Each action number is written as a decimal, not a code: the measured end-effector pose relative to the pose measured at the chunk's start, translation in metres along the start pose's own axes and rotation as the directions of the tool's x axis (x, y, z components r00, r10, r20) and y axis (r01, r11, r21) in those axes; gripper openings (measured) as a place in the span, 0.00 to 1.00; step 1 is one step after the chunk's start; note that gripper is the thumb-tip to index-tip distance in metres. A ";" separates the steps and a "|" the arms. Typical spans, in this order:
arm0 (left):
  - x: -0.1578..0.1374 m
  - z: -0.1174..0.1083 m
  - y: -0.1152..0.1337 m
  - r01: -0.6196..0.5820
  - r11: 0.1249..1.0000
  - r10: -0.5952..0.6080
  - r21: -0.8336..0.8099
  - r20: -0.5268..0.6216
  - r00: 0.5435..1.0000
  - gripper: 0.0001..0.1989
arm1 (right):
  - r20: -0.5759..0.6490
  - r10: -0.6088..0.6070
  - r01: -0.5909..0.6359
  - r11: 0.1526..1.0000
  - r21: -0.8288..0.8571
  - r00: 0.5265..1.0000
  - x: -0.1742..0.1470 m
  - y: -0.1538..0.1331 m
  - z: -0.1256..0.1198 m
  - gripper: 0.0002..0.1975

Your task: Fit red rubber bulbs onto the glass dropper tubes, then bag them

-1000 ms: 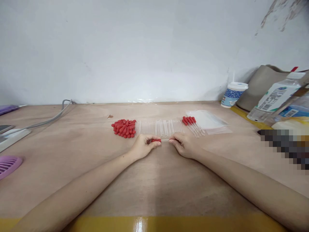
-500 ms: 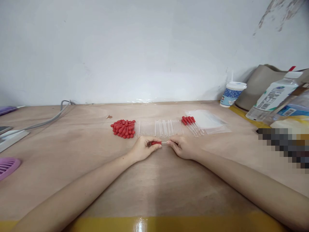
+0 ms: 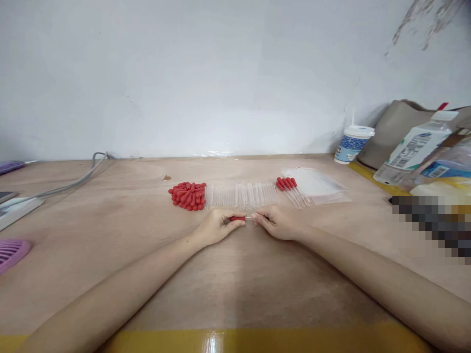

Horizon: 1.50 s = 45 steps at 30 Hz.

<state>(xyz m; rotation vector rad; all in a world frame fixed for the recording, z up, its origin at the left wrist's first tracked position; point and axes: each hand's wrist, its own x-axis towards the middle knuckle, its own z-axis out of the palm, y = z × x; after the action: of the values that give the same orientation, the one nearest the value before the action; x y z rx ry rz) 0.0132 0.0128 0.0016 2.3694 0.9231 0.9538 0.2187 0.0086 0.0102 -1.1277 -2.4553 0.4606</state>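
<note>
Red, rubbery-looking bulb cap [image 3: 237, 218] and slim clear tube [image 3: 249, 218] line up end to end between bare hands

Just in front of a row of clear, slender, straight tubes [image 3: 241, 196] on a brown, wood-patterned tabletop [image 3: 206, 284], cap and tube lie roughly along the row's length. The left hand [image 3: 221, 225] has thumb and fingers closed around the cap; the right hand [image 3: 274, 221] pinches the tube, its fingertips hiding the far end. How deep the tube sits in the cap cannot be made out.

At the row's left end lies a heap of red bulb caps [image 3: 187, 197]; by its right end, a fan of red-capped clear tubes [image 3: 286, 184], with a flat stack of clear film bags [image 3: 312, 181] beyond.

The cap looks light and soft, likely to squash under hard pressure, and best held around its body. The tube appears light, stiff and smooth, perhaps slippery. Whether it is glass or plastic is unclear, so it deserves care as fragile: a hold close to the cap should limit bending.
</note>
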 end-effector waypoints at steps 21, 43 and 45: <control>-0.004 -0.007 -0.010 0.032 0.976 -0.033 0.213 0.000 0.999 0.09 | -0.458 0.653 -0.791 0.567 -0.232 0.603 -0.002 0.082 -0.053 0.14; -0.003 -0.004 -0.011 0.065 0.950 -0.030 0.304 -0.117 0.993 0.06 | -0.245 0.635 -0.681 0.673 -0.290 0.732 0.008 0.047 -0.031 0.13; -0.003 -0.003 -0.011 0.084 0.939 -0.033 0.333 -0.158 0.987 0.06 | -0.226 0.642 -0.679 0.666 -0.309 0.733 0.008 0.049 -0.031 0.12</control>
<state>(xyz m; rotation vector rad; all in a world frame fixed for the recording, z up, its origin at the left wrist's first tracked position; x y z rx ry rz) 0.0044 0.0192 -0.0040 2.5571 1.3018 1.0319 0.2605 0.0492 0.0166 -2.1764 -2.0099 0.1093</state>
